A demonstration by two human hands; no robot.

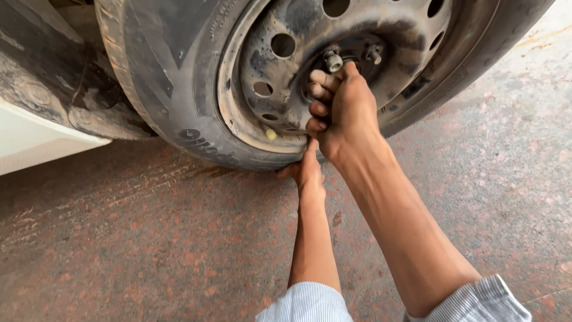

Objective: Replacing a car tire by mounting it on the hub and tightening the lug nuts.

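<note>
Right hand (344, 113) reaches into the hub of a black steel wheel (286, 77), fingers curled shut; whether they grip anything is hidden. 2 lug nuts (333, 60) show just beyond its fingertips. Left hand (308, 173) is pressed against the tyre (173, 89) bottom, its fingers hidden. Wheel top is cut off.

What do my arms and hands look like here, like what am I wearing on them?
Both arms are bare from wrist to near the elbow, with sleeves pushed up. The sleeves are light fabric with fine blue and white stripes: left sleeve, right sleeve. The left hand and right hand are bare, no gloves. No watch, ring or bracelet shows.
</note>
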